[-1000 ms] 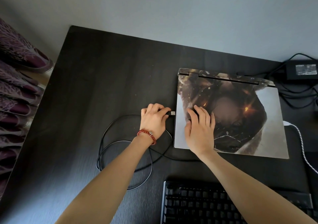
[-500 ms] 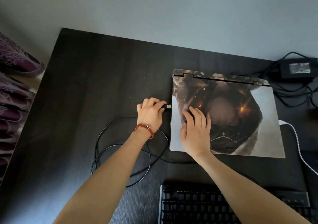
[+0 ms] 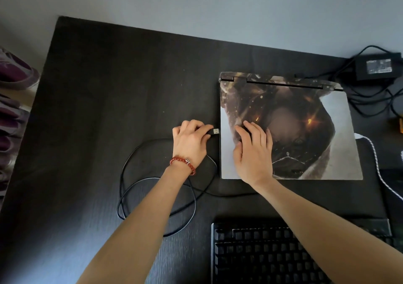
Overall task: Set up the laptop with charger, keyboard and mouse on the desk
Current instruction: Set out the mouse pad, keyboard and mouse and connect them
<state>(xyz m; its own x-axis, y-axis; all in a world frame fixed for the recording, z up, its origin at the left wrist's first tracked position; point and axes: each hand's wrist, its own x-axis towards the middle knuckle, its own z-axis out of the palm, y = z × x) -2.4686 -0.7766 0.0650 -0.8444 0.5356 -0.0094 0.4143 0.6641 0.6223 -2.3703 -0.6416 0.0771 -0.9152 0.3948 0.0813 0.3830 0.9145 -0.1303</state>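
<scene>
Nearest me sits the keyboard (image 3: 272, 255), its black cable (image 3: 157, 181) looping in slack coils across the dark desk (image 3: 109, 87) to my left. My left hand (image 3: 189, 141) pinches the USB plug (image 3: 214, 131) between thumb and curled fingers, the metal tip pointing right and just short of the left edge of the laptop (image 3: 305, 131). My right hand (image 3: 253, 152) lies flat on the closed lid, fingers spread and pressing down, so the machine won't slide when I push. Farther back on the right, the charger brick (image 3: 377, 66) rests by the desk's rear corner with its leads tangled beside it; I can't tell whether it is plugged into the laptop. A white braided cable (image 3: 375, 152) runs along the laptop's right side.

To seat the plug well, I judge I should keep it level with the side port, which I cannot see from here, feel for the opening rather than force it, flip the plug if it balks, and keep steady weight on the lid while pushing straight in
</scene>
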